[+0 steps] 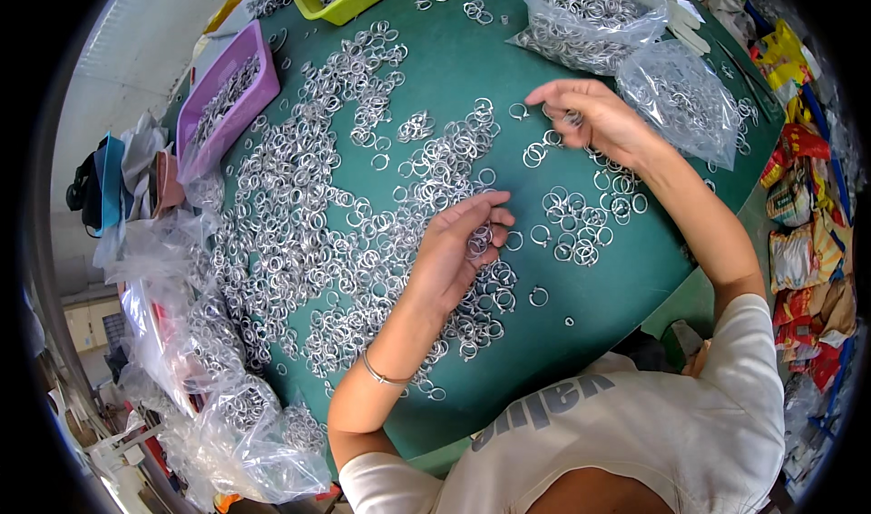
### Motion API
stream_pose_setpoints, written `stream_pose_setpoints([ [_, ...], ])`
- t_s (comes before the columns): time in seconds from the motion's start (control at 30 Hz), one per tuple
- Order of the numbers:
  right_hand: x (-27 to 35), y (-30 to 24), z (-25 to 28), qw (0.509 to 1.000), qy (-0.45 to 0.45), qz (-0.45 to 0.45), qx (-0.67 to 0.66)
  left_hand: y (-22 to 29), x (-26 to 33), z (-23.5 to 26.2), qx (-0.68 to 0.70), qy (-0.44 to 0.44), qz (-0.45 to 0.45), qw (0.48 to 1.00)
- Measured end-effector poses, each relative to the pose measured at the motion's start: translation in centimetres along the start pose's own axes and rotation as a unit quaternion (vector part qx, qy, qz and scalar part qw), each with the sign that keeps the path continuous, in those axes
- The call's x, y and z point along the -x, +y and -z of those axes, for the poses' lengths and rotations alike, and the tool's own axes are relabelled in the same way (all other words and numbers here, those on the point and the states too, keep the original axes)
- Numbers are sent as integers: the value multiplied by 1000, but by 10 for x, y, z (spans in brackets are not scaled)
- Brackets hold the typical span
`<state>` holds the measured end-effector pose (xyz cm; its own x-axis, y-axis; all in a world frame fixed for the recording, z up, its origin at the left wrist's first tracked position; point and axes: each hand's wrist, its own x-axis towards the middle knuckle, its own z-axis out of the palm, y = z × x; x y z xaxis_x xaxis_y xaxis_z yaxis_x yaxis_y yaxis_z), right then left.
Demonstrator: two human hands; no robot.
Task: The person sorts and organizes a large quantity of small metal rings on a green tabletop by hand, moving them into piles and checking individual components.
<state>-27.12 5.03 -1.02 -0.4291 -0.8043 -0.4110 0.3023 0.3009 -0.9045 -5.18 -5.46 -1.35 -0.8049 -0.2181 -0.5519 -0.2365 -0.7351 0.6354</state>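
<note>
Many small silver metal rings, each with a little knob, lie spread over the green table. My left hand rests at the right side of the main heap, fingers curled round several rings. Slightly blurred, my right hand is above the table farther right and away from me, its fingers bent round a metal ring; how many it holds is hidden. Just beside its fingertips lies a single ring. Nearer me is a smaller group of rings, apart from the heap.
A purple basket of metal parts stands at the left, a yellow-green tray at the far edge. Clear bags of rings lie at the far right. More plastic bags crowd the left edge. Colourful sacks line the right.
</note>
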Motion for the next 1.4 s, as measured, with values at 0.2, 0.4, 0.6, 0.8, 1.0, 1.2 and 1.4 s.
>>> stream_pose_setpoints([
  [0.2, -28, 21, -8, 711, 124, 341, 603, 0, 2, -3, -14, 3, 8, 1000],
  [0.4, -21, 10, -4, 945, 34, 217, 242, 1, 4, -4, -17, 9, 9, 1000],
  [0.6, 25, 4, -29, 993, -120, -6, -4, -1, 0, -4, -7, -42, 27, 999],
  [0.8, 34, 13, -46, 978, -124, 91, 140, -1, 2, -12, 76, -60, 62, 993],
  [1.0, 38, 12, -53, 970, -108, 126, 176, -4, 4, -12, 58, -29, 65, 996],
  [1.2, 33, 6, -35, 866, -154, 64, 472, -15, 17, 11, -107, -87, 65, 988],
  [1.4, 12, 23, -50, 800, 17, 326, 503, -9, 24, 12, -175, 13, -49, 983],
])
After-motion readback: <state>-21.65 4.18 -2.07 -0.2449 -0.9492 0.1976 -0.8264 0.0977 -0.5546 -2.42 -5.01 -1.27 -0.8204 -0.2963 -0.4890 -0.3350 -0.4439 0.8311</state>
